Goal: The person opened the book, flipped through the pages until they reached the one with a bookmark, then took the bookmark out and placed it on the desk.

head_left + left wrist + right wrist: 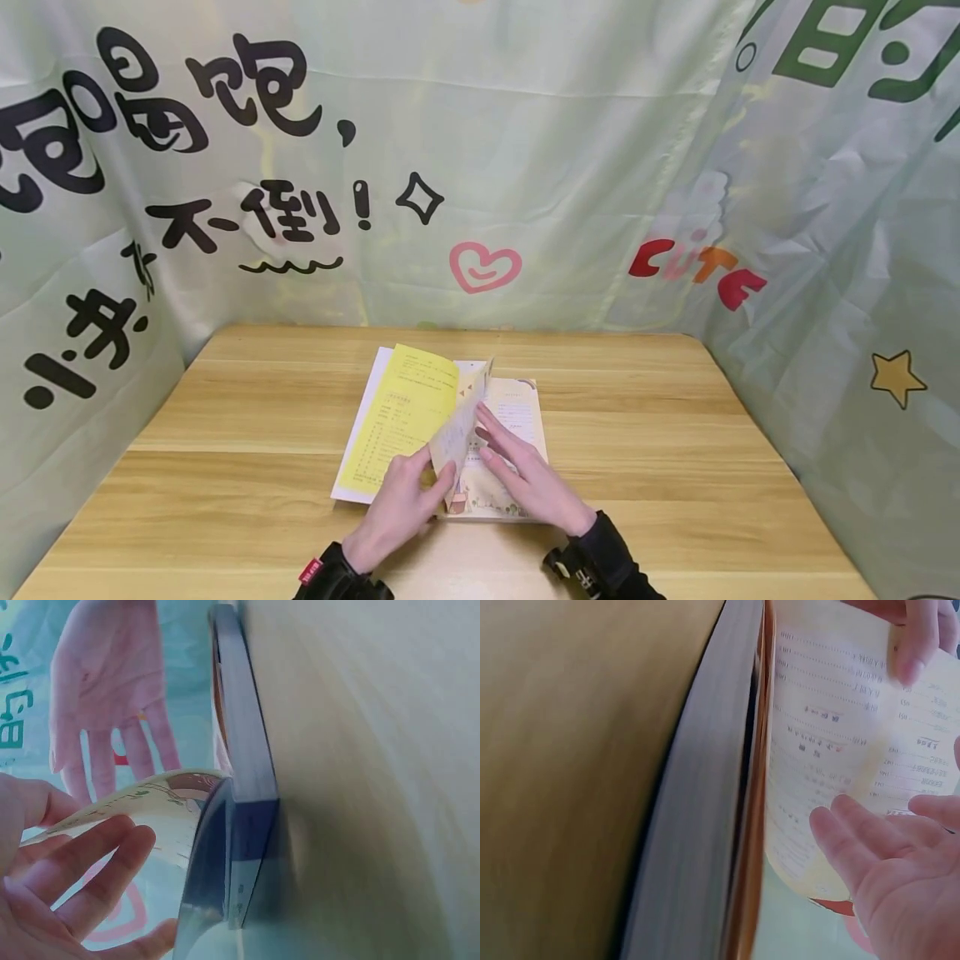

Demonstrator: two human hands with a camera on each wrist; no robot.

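Observation:
An open book (517,408) lies in the middle of the wooden table (225,467). A yellow printed leaf (405,412) lies flat on its left side. My left hand (437,477) pinches the lower edge of a pale page (463,417) and holds it raised and curved. In the left wrist view the left hand (82,859) has its thumb above and its fingers below that page (150,799). My right hand (498,442) lies flat with straight fingers on the book's right page. The right wrist view shows its fingers (885,855) by the printed page (832,750).
Pale green printed cloth (570,167) walls the table at the back and on both sides. Bare wood runs to the left and right of the book. The book's thick page block (697,825) rests on the table (570,765). A black sleeve (615,562) covers each wrist.

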